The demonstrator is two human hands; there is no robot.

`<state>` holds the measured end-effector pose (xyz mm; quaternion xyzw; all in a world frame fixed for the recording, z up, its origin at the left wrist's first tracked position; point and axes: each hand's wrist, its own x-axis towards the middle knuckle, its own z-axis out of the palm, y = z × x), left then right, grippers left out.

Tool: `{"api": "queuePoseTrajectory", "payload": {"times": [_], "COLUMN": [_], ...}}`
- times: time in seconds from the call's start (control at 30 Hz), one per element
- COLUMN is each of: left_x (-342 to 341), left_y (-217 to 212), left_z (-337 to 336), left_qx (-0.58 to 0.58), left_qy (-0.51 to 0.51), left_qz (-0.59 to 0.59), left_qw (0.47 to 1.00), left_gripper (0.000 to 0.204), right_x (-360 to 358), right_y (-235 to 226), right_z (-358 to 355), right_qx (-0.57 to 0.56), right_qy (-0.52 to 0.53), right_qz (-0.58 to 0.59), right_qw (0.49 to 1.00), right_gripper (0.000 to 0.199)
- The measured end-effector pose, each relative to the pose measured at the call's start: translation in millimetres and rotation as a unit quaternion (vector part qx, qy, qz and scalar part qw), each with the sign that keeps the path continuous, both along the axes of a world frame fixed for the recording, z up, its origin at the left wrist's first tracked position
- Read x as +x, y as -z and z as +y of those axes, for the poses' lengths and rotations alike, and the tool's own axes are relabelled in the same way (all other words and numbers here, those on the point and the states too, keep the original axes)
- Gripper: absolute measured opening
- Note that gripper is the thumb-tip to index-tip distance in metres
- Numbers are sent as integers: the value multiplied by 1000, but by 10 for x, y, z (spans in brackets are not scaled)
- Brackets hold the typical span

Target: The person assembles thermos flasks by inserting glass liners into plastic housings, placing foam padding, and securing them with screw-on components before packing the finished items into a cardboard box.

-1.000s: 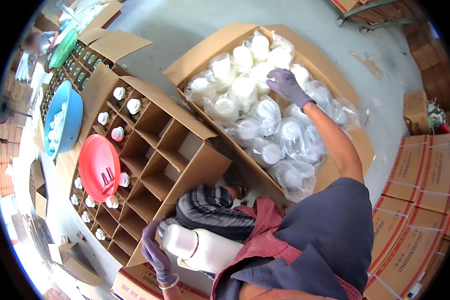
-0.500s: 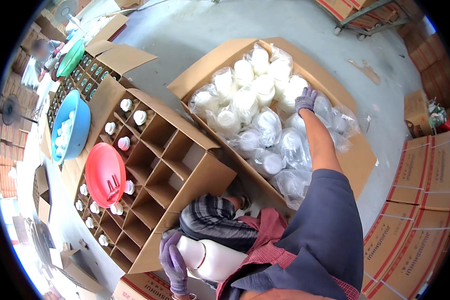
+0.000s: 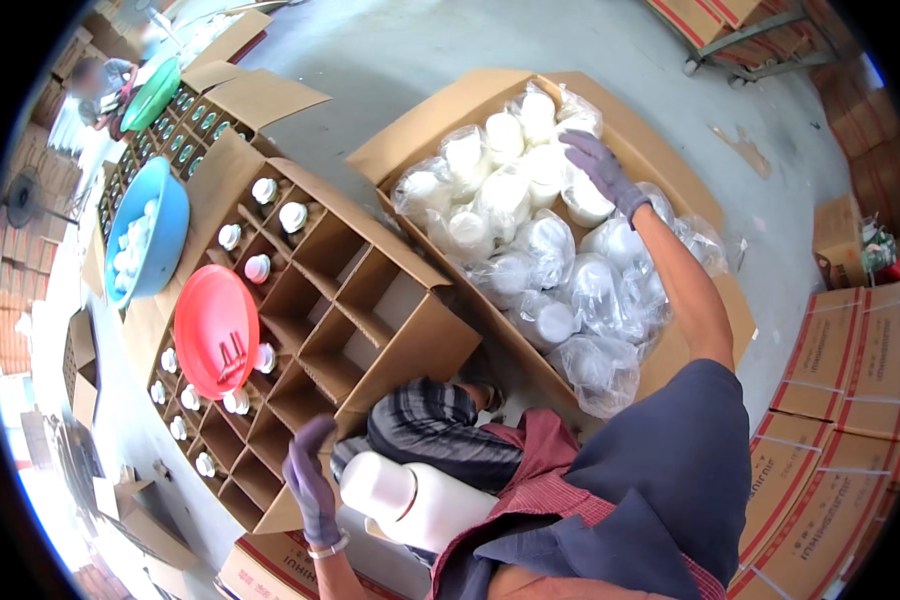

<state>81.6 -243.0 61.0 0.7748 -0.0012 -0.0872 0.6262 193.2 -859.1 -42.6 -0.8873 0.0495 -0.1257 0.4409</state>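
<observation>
A white flask (image 3: 448,510) with a thick rounded cap rests across my lap. Beside that cap, my gloved left hand (image 3: 311,488) is held up with its fingers stretched and apart from the flask. My gloved right hand (image 3: 606,172) reaches over the far right of a large carton (image 3: 448,108), fingers extended above white flasks (image 3: 544,170) wrapped in clear plastic bags. Whether its fingertips touch the plastic is hard to see. To the left stands a divided carton (image 3: 425,345), with white-capped bottles (image 3: 293,216) in some compartments.
A red basin (image 3: 215,325) holding small dark red pieces sits on the divided carton. Beyond it are a blue basin (image 3: 166,235) with white pieces and a green basin (image 3: 152,95) near another person. Strapped cartons (image 3: 820,350) are stacked at right; a wheeled cart (image 3: 760,55) stands far right.
My left hand has come off the flask's cap and moved down and left. Over the bagged flasks, my right hand has shifted slightly up and left.
</observation>
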Motion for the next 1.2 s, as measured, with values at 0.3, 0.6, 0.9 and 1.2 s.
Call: {"api": "queuePoseTrajectory", "payload": {"times": [0.3,0.6,0.9,1.2], "left_x": [931,1091,1201,-274], "left_y": [-22,-111,163,308], "left_z": [-770,-1144,-484,436], "left_qx": [217,115,-342,-72], "left_qy": [235,-15,-99,69], "left_qz": [-405,-486,-55,15], "left_qw": [857,866,933,995], "left_gripper": [92,101,19,35], "right_x": [698,1319,-239,-1197], "right_y": [-2129,-2436,-1298,-395], "right_z": [1962,3839,4224,3453], "right_qx": [632,597,-249,-189], "right_qy": [-417,-263,-180,-77], "right_qz": [-65,-48,-204,-75], "right_qw": [650,756,929,976], "right_gripper": [36,35,62,52]}}
